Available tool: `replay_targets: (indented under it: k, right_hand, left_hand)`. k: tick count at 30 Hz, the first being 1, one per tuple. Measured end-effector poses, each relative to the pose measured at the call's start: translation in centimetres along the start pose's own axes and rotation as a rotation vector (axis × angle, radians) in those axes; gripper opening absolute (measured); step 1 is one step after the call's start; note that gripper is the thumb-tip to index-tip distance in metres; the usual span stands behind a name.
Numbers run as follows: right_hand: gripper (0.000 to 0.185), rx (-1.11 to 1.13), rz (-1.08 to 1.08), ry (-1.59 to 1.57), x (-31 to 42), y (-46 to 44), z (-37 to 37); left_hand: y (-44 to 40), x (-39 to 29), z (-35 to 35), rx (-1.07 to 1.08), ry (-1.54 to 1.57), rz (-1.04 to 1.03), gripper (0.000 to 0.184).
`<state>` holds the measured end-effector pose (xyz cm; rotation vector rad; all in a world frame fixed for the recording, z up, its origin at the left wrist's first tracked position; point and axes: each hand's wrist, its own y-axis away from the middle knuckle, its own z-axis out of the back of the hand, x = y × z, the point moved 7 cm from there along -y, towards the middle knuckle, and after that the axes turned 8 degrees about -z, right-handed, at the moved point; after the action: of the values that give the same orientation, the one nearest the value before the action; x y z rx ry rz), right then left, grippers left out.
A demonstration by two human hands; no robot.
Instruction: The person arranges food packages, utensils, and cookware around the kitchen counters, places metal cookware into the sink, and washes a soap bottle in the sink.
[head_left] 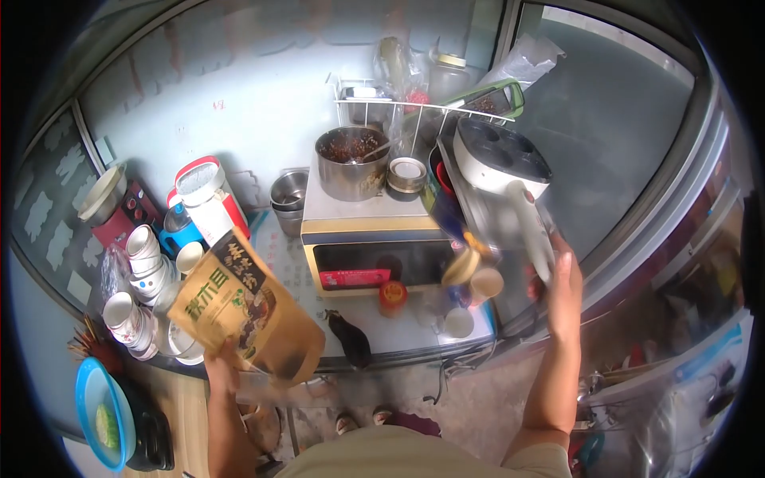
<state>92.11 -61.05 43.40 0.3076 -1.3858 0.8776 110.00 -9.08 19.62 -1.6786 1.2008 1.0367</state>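
Bent upward, the left hand (223,364) clasps a brown pouch (253,319) by its lower edge, tilted above the bench (410,334); 木 reads among its large characters. The right hand (560,275), arm outstretched, wraps a white pan's (502,155) handle beside a frosted window (594,151).

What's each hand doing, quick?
Left hand: closed, holding the brown printed pouch.
Right hand: closed on the handle of the white multi-cup frying pan.
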Motion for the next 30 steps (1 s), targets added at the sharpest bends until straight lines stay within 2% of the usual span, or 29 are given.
replay_targets:
  k: [5,8,9,11,12,14,15,16,18,19,21,24,27,30]
  right_hand:
    - [0.07,-0.04,0.041,-0.068,-2.1,2.9,-0.5]
    - [0.069,-0.067,0.017,-0.088,-4.2,4.9,-0.4]
    - [0.069,-0.074,-0.002,-0.087,-4.6,5.4,-0.5]
    - [0.066,-0.049,-0.034,-0.096,-6.4,6.4,-0.2]
    - [0.065,-0.05,-0.043,-0.081,-7.2,7.2,-0.2]
    - [0.063,-0.044,-0.069,-0.049,-8.7,8.4,-0.1]
    - [0.054,-0.052,-0.079,-0.064,-9.6,8.7,-0.1]
    - [0.051,-0.024,-0.105,-0.091,-9.9,9.0,-0.3]
    - [0.047,0.031,-0.151,-0.149,-10.0,9.6,-1.3]
    - [0.042,0.07,-0.185,-0.141,-9.5,9.7,-1.9]
    - [0.042,0.166,-0.312,-0.344,-7.8,10.2,-4.0]
    - [0.039,0.242,-0.413,-0.676,-7.3,10.1,-5.5]
    - [0.039,0.23,-0.412,-0.89,-7.4,9.6,-5.7]
    - [0.039,0.17,-0.374,-0.897,-7.8,9.4,-6.6]
  left_hand:
    - [-5.4,3.1,-0.4,0.176,0.083,0.168,0.039]
    - [-7.9,3.5,0.9,0.1,-0.436,0.103,0.046]
    - [-8.4,0.2,0.3,-0.117,-1.062,-0.438,0.052]
    - [-7.0,-0.2,-1.9,-0.041,-1.217,-0.841,0.052]
    - [-4.4,-2.8,-5.1,-0.001,-1.281,-1.048,0.052]
    - [-2.1,-1.7,-9.9,0.463,-0.982,-0.754,0.041]
    - [-0.2,-0.2,-12.2,0.678,-0.861,-0.634,0.038]
    - [2.3,1.7,-14.4,0.818,-0.86,-0.683,0.036]
    - [7.7,4.0,-19.9,1.131,-0.567,-0.369,0.039]
    - [10.5,4.9,-21.7,1.226,-0.59,-0.344,0.041]
    - [15.7,5.7,-24.8,1.311,-0.534,-0.392,0.042]
    - [19.8,5.7,-27.3,1.42,-0.175,-0.329,0.038]
    - [20.9,7.5,-25.2,1.522,0.018,0.534,0.03]
    - [18.4,6.1,-22.5,1.155,0.297,0.773,0.023]
